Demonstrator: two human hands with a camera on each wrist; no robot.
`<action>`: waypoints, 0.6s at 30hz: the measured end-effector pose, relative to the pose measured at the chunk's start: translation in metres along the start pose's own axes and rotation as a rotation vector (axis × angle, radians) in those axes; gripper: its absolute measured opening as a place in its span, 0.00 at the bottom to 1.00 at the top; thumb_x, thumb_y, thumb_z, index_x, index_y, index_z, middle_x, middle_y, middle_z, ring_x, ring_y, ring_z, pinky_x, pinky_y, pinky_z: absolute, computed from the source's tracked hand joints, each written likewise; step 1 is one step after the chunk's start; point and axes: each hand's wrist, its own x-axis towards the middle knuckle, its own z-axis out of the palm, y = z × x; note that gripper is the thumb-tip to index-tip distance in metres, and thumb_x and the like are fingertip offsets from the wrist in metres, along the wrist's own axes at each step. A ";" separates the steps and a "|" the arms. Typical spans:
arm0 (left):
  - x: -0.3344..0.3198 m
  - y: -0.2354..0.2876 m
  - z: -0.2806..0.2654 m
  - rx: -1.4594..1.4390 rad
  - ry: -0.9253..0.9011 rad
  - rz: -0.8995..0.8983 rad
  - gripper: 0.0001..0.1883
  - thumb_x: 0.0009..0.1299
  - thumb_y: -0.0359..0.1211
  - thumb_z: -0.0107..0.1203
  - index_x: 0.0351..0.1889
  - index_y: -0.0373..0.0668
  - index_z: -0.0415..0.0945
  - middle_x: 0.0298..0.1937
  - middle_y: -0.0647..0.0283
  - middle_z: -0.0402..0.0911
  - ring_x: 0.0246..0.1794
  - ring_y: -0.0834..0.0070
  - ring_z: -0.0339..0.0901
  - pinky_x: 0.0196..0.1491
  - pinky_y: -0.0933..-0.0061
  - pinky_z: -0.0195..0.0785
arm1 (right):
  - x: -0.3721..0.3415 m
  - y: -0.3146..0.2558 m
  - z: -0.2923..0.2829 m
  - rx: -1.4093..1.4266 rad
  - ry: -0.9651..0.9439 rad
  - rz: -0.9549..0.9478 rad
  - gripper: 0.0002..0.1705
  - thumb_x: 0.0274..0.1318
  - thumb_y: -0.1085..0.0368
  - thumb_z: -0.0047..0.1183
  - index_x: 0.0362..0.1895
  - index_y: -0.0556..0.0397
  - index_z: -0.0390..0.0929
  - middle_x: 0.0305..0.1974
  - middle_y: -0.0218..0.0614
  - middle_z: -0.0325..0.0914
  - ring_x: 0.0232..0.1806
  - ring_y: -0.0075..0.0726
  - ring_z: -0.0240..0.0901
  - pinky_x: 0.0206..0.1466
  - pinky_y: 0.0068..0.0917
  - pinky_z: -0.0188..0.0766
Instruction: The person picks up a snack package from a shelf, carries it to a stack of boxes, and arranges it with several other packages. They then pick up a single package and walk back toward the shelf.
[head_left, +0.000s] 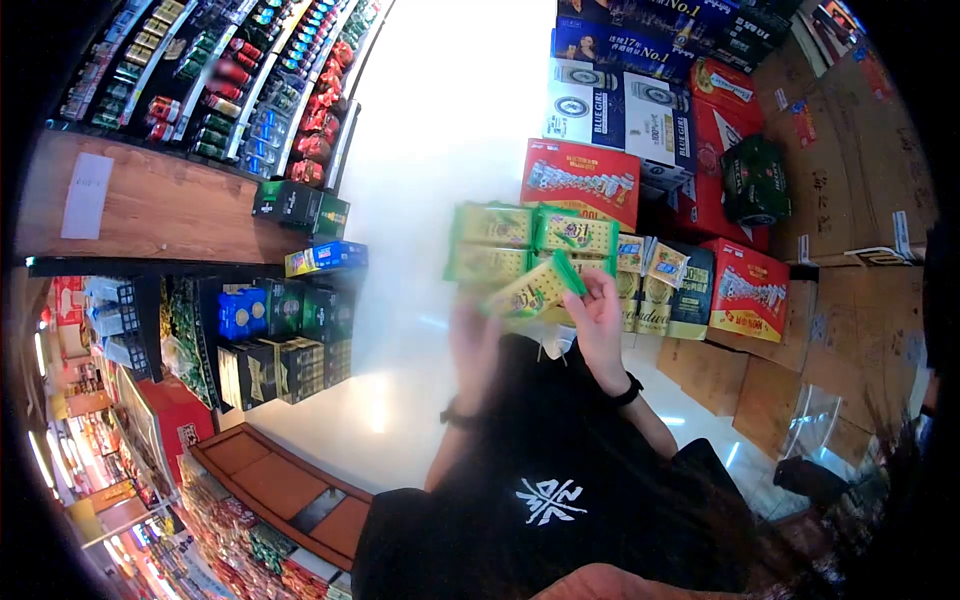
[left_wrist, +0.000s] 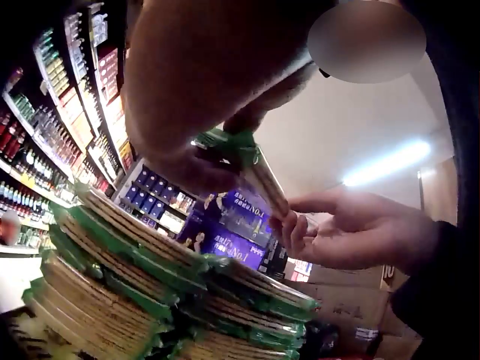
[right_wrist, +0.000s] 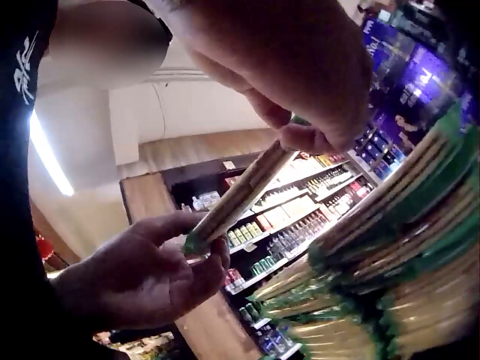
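Note:
A flat green-and-yellow cracker packet is held tilted between two hands. The right hand pinches its green end by the thumb and fingers. The left hand, blurred in the head view, is at the packet's other end; in the right wrist view the left hand grips that end of the packet. Seen from the left wrist, the right hand pinches the packet's edge. Similar packets lie in piles just beyond the hands, stacked high in the left wrist view.
Boxed drinks and a red carton stand beyond the piles. More cartons are at the right, beside brown boxes. Shelves of cans and bottles line the left, above a wooden ledge.

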 end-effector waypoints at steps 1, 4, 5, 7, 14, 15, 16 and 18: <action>0.002 -0.001 -0.009 0.007 -0.014 0.014 0.20 0.73 0.25 0.51 0.60 0.38 0.59 0.50 0.58 0.72 0.47 0.76 0.74 0.46 0.77 0.73 | 0.001 -0.002 0.010 0.056 -0.007 0.049 0.26 0.63 0.77 0.49 0.63 0.57 0.59 0.54 0.37 0.69 0.54 0.27 0.67 0.60 0.27 0.66; 0.011 -0.002 -0.023 -0.105 -0.010 -0.065 0.17 0.73 0.24 0.52 0.56 0.40 0.59 0.49 0.59 0.72 0.44 0.77 0.74 0.43 0.77 0.73 | 0.004 -0.006 0.046 0.136 -0.067 0.141 0.35 0.63 0.77 0.48 0.71 0.56 0.49 0.59 0.40 0.66 0.54 0.27 0.66 0.60 0.27 0.65; 0.012 -0.003 -0.027 -0.163 -0.001 -0.114 0.17 0.72 0.24 0.52 0.55 0.40 0.59 0.49 0.60 0.72 0.43 0.77 0.74 0.41 0.78 0.73 | 0.003 -0.003 0.057 0.105 -0.103 0.140 0.38 0.63 0.77 0.47 0.74 0.56 0.45 0.61 0.41 0.64 0.53 0.27 0.66 0.60 0.27 0.65; 0.016 -0.007 -0.036 -0.038 -0.049 -0.136 0.17 0.72 0.24 0.52 0.55 0.40 0.59 0.47 0.61 0.72 0.41 0.79 0.74 0.39 0.78 0.73 | -0.001 0.009 0.070 0.086 -0.174 0.173 0.46 0.62 0.77 0.49 0.77 0.54 0.35 0.67 0.42 0.58 0.49 0.22 0.63 0.57 0.24 0.65; 0.028 -0.013 -0.052 0.008 -0.028 -0.034 0.16 0.73 0.25 0.53 0.56 0.39 0.64 0.47 0.66 0.72 0.40 0.84 0.70 0.40 0.84 0.65 | 0.003 0.014 0.100 -0.356 -0.260 0.116 0.53 0.55 0.72 0.61 0.77 0.55 0.38 0.60 0.36 0.66 0.37 0.19 0.61 0.39 0.19 0.68; 0.029 -0.018 -0.054 -0.002 -0.019 -0.018 0.16 0.73 0.25 0.54 0.57 0.39 0.65 0.48 0.66 0.72 0.40 0.84 0.70 0.40 0.85 0.65 | 0.005 0.019 0.098 -0.437 -0.282 0.072 0.54 0.54 0.71 0.62 0.77 0.56 0.39 0.59 0.36 0.67 0.37 0.20 0.62 0.38 0.18 0.68; 0.031 -0.025 -0.055 -0.004 -0.035 -0.002 0.17 0.73 0.25 0.54 0.57 0.39 0.65 0.48 0.66 0.72 0.40 0.84 0.70 0.40 0.84 0.65 | 0.005 0.023 0.096 -0.479 -0.289 0.048 0.54 0.53 0.70 0.63 0.77 0.56 0.39 0.58 0.36 0.67 0.37 0.20 0.62 0.37 0.18 0.68; 0.037 -0.030 -0.056 -0.007 -0.073 0.030 0.18 0.72 0.25 0.53 0.59 0.39 0.64 0.48 0.64 0.73 0.39 0.84 0.70 0.40 0.84 0.65 | 0.009 0.021 0.099 -0.525 -0.289 0.016 0.55 0.52 0.70 0.64 0.77 0.56 0.40 0.57 0.37 0.68 0.38 0.20 0.64 0.37 0.18 0.69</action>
